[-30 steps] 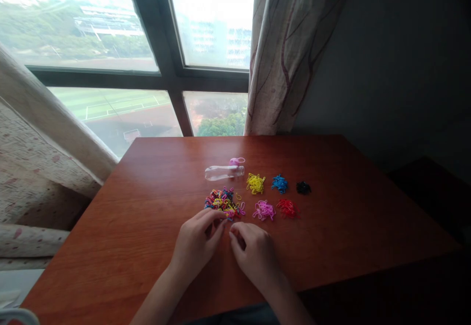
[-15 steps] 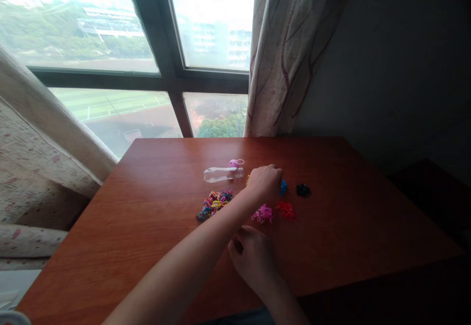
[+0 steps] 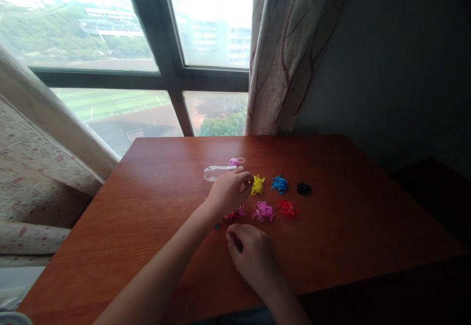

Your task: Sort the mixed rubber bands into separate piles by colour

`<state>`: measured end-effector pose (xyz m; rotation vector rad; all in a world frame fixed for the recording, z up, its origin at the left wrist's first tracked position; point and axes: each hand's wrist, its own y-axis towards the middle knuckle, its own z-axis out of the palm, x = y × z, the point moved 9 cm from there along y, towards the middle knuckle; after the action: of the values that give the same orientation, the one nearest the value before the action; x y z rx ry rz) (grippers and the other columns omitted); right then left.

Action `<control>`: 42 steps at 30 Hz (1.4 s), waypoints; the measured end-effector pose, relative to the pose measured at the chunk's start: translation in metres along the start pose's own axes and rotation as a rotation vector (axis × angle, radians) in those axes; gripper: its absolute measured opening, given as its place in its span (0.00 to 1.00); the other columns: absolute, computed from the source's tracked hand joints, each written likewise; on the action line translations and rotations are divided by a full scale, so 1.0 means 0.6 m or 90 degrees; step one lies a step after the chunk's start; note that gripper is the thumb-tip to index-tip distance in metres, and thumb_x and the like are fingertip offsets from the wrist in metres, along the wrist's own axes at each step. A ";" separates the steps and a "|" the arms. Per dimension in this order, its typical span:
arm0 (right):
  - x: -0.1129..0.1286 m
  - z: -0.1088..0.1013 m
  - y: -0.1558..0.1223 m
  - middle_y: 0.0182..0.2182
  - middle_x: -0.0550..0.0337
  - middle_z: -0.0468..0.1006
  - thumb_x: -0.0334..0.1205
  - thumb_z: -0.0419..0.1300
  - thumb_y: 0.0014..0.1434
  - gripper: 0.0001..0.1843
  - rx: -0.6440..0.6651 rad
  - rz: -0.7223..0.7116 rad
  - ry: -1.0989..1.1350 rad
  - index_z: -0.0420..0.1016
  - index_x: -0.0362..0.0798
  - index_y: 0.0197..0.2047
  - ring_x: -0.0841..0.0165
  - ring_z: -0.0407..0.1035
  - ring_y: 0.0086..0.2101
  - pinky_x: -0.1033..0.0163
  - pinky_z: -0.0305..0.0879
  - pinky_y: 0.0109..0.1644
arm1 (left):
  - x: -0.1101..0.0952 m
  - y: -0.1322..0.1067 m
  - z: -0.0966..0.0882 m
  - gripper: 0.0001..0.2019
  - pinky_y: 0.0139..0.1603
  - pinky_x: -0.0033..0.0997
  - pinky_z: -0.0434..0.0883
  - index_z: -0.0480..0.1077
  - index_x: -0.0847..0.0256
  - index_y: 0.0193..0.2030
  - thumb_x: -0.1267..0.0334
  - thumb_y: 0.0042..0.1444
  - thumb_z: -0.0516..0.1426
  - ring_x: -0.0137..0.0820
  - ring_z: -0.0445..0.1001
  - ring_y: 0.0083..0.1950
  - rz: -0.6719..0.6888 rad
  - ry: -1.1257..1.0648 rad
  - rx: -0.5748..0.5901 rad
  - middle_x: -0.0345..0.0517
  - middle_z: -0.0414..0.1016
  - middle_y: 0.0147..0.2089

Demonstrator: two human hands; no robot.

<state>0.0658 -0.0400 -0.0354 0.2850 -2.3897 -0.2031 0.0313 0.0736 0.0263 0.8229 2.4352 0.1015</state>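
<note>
Small piles of rubber bands lie sorted by colour on the wooden table: yellow, blue, black, pink and red. My left hand hovers over the mixed-colour pile and hides most of it; its fingers are curled, just left of the yellow pile. My right hand rests on the table nearer to me, fingers curled in a loose pinch; what it holds, if anything, is hidden.
A clear plastic bottle lies on its side behind my left hand, with a pink cap beside it. Curtains hang at the window behind the table. The table's front edge falls into shadow on the right.
My left hand reached out to the yellow and blue piles, then drew back left and now sits over the mixed pile. My right hand has stayed in place.
</note>
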 end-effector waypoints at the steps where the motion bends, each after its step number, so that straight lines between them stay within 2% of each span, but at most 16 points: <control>1: 0.000 0.000 0.000 0.28 0.63 0.76 0.31 0.54 0.61 0.08 -0.001 0.000 0.002 0.72 0.50 0.33 0.69 0.70 0.31 0.67 0.54 0.35 | 0.007 -0.018 -0.009 0.08 0.36 0.28 0.68 0.76 0.58 0.38 0.67 0.59 0.54 0.31 0.74 0.36 -0.005 -0.005 -0.009 0.45 0.78 0.38; 4: -0.001 0.000 0.000 0.28 0.63 0.76 0.30 0.54 0.61 0.08 0.000 0.001 0.001 0.71 0.50 0.33 0.69 0.70 0.31 0.67 0.54 0.35 | 0.029 -0.070 -0.035 0.08 0.37 0.27 0.68 0.76 0.58 0.39 0.68 0.58 0.55 0.29 0.74 0.36 -0.033 -0.038 -0.064 0.44 0.79 0.39; 7: 0.000 0.000 0.000 0.28 0.63 0.76 0.30 0.55 0.60 0.07 -0.002 0.000 -0.008 0.71 0.50 0.33 0.69 0.70 0.30 0.67 0.55 0.35 | 0.050 -0.118 -0.050 0.07 0.33 0.25 0.67 0.76 0.58 0.38 0.66 0.59 0.56 0.27 0.71 0.31 -0.081 -0.087 -0.116 0.42 0.78 0.35; 13: -0.002 -0.003 -0.002 0.27 0.62 0.77 0.31 0.54 0.61 0.08 -0.021 0.012 -0.004 0.72 0.50 0.33 0.69 0.71 0.30 0.67 0.56 0.35 | 0.071 -0.194 -0.042 0.07 0.31 0.24 0.67 0.74 0.58 0.38 0.63 0.61 0.54 0.27 0.70 0.29 -0.127 -0.113 -0.142 0.41 0.75 0.32; 18: -0.018 -0.014 -0.001 0.27 0.62 0.77 0.33 0.54 0.62 0.08 -0.063 0.055 0.027 0.73 0.50 0.35 0.69 0.71 0.28 0.67 0.58 0.35 | 0.090 -0.235 -0.038 0.07 0.31 0.25 0.67 0.73 0.59 0.39 0.64 0.62 0.54 0.26 0.70 0.28 -0.162 -0.105 -0.166 0.40 0.74 0.31; 22: -0.031 -0.024 0.000 0.29 0.61 0.78 0.34 0.53 0.64 0.08 -0.089 0.084 0.016 0.74 0.49 0.38 0.68 0.73 0.29 0.67 0.60 0.35 | 0.094 -0.241 -0.038 0.07 0.33 0.25 0.67 0.73 0.59 0.38 0.64 0.61 0.54 0.27 0.70 0.29 -0.179 -0.099 -0.167 0.40 0.74 0.32; 29: -0.051 -0.032 0.009 0.29 0.58 0.80 0.34 0.58 0.62 0.11 -0.098 0.117 -0.188 0.74 0.47 0.48 0.64 0.75 0.29 0.65 0.58 0.32 | 0.089 -0.237 -0.014 0.08 0.34 0.26 0.67 0.73 0.56 0.41 0.65 0.62 0.53 0.28 0.72 0.31 -0.177 -0.053 -0.089 0.40 0.75 0.34; 34: -0.048 -0.032 0.018 0.30 0.61 0.81 0.34 0.58 0.63 0.05 -0.087 0.119 -0.228 0.75 0.50 0.41 0.67 0.75 0.28 0.67 0.54 0.29 | 0.093 -0.237 -0.010 0.07 0.34 0.26 0.67 0.73 0.56 0.40 0.64 0.62 0.53 0.28 0.73 0.32 -0.183 -0.049 -0.083 0.40 0.75 0.35; 38: -0.045 -0.031 0.015 0.28 0.62 0.80 0.33 0.56 0.63 0.06 -0.095 0.110 -0.230 0.74 0.50 0.36 0.67 0.74 0.28 0.66 0.53 0.30 | 0.094 -0.236 -0.008 0.07 0.35 0.26 0.67 0.73 0.56 0.41 0.64 0.62 0.53 0.28 0.73 0.33 -0.185 -0.054 -0.079 0.40 0.75 0.35; 42: -0.044 -0.031 0.010 0.28 0.62 0.79 0.33 0.56 0.63 0.06 -0.109 0.096 -0.216 0.74 0.50 0.37 0.67 0.74 0.28 0.66 0.54 0.31 | 0.095 -0.237 -0.007 0.08 0.35 0.26 0.67 0.73 0.56 0.41 0.63 0.62 0.53 0.28 0.73 0.33 -0.184 -0.055 -0.077 0.40 0.75 0.35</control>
<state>0.0968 -0.0288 -0.0374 -0.0143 -2.6928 -0.4115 -0.0842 -0.0079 -0.0323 0.4079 2.4120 0.0994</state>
